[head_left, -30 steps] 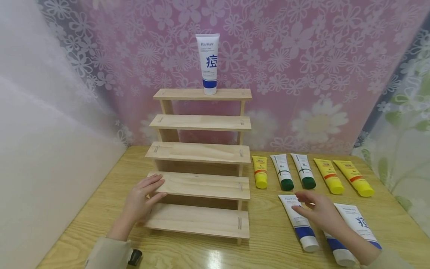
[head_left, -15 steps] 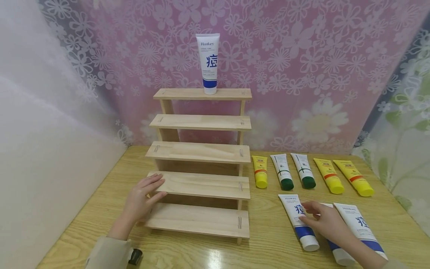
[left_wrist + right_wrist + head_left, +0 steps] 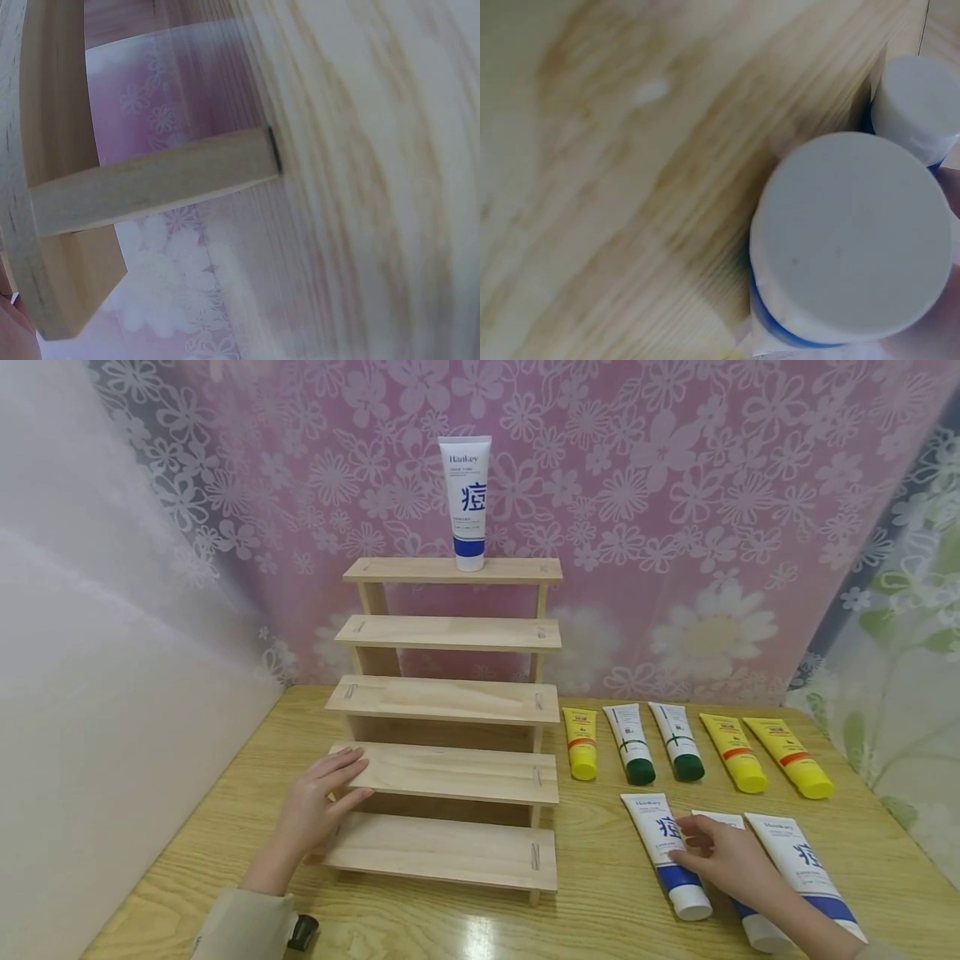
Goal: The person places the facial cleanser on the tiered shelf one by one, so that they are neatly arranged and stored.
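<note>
A pale wooden stepped display rack (image 3: 450, 697) stands in the head view. My left hand (image 3: 311, 802) rests on the left end of its second board from the bottom, with the thumb at the front edge. A sliver of that hand (image 3: 15, 334) shows in the left wrist view. My right hand (image 3: 731, 860) touches the right edge of a white-and-blue cream tube (image 3: 666, 839) lying on the table; whether it pinches it is hidden. Beneath the hand lies a second such tube (image 3: 765, 935), a third (image 3: 825, 906) beside it. White caps (image 3: 855, 232) show in the right wrist view.
One white-and-blue tube (image 3: 468, 502) stands cap-down on the top board. Behind the right hand, yellow tubes (image 3: 583, 743) and two white tubes with green caps (image 3: 630, 743) lie in a row on the wooden table (image 3: 420, 927). A small black object (image 3: 303, 933) lies near the left sleeve.
My right hand has moved down and slightly right, from above the left white-and-blue tube to its right edge. The left hand has kept its place on the rack.
</note>
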{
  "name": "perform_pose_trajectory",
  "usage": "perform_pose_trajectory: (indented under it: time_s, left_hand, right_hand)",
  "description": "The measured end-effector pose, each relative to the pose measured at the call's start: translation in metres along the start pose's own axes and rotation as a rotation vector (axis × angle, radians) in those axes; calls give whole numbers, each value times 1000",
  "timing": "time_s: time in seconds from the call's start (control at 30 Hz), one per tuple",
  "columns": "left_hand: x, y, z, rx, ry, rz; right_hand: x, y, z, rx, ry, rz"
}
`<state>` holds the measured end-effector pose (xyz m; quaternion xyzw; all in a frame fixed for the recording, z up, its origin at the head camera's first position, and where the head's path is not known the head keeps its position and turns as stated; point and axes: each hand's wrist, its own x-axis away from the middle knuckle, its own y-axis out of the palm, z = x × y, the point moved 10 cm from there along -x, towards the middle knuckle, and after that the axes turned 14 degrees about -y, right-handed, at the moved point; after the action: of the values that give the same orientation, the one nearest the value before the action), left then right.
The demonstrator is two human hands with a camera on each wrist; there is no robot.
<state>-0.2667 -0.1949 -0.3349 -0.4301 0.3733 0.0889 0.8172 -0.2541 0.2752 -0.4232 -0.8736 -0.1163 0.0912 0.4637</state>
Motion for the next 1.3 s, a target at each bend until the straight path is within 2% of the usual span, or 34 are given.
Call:
perform_pose_trajectory:
  time_s: [0.53, 0.8, 1.03, 1.3]
  left_hand:
    - [1, 0, 1, 29, 19, 0]
    - [0, 2, -1, 39, 8, -13]
    - [-1, 0, 2, 30, 30, 9]
    - [-1, 2, -2, 31, -14, -29]
  right_hand:
    - [-4, 16, 12, -65, 116, -128]
    - [-4, 22, 18, -156, 196, -176]
    - [-4, 23, 21, -184, 223, -167]
    - [-3, 24, 22, -225, 247, -149]
